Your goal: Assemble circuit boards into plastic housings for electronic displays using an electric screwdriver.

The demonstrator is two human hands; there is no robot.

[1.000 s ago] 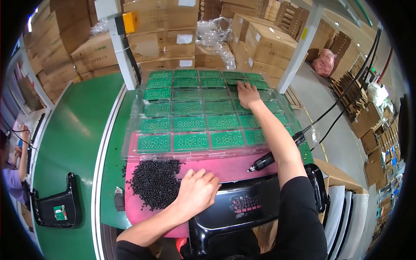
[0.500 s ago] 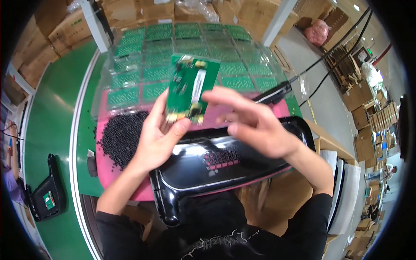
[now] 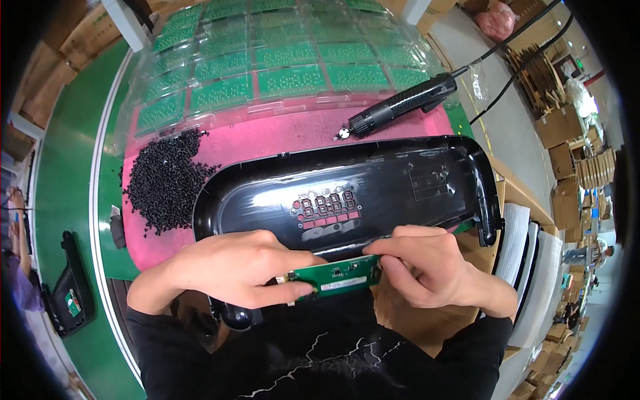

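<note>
A green circuit board point(image 3: 343, 279) is held by both hands above the near edge of a black plastic housing point(image 3: 260, 195), just in front of the person's black shirt point(image 3: 313, 353). Its left end is pinched by the left hand point(image 3: 233, 270), which is turned back upward with the fingers pointed to the right; the thumb is laid along the near side of the board, and the index finger is stretched toward the far edge. The right end is grasped by the right hand point(image 3: 427, 267), whose fingers are pointed to the left, with the index finger extended at the far corner and the thumb bent close below it; how the remaining fingers are placed cannot be told. Both elbows are bent and spread outward, so that the forearms are angled in from either side. The component face of the board, with its white label point(image 3: 344, 284), is turned up toward the head. Beyond the housing, a black power screwdriver point(image 3: 400, 105) is laid on a pink mat point(image 3: 267, 127).
</note>
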